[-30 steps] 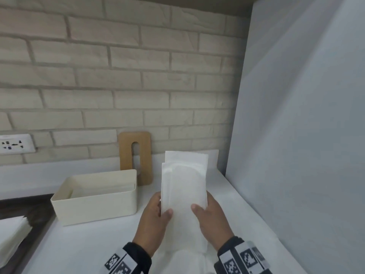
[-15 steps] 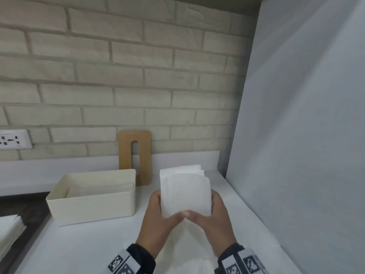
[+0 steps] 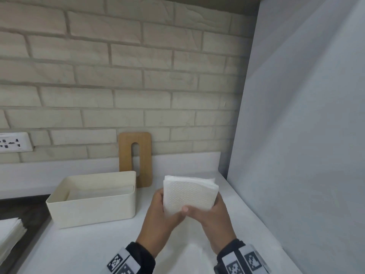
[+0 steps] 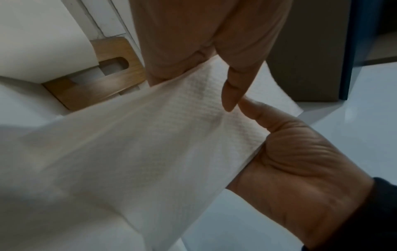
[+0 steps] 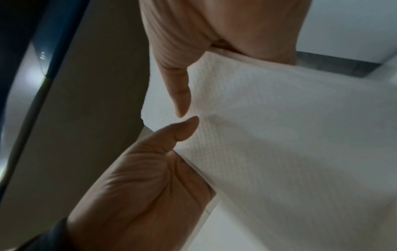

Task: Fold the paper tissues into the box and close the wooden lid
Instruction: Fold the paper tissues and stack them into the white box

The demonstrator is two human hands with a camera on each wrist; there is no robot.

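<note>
Folded tissues (image 3: 189,194) between left hand (image 3: 161,218), right hand (image 3: 214,220)

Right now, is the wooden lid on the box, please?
Off. The wooden lid leans upright against the brick wall behind the open box.

Soft, even indoor light; wide-angle bending at edges; dimmer, blurred wrist views.

Head view high, facing wall; wrist views close, sharing tissue stack (image 3: 189,194).
</note>
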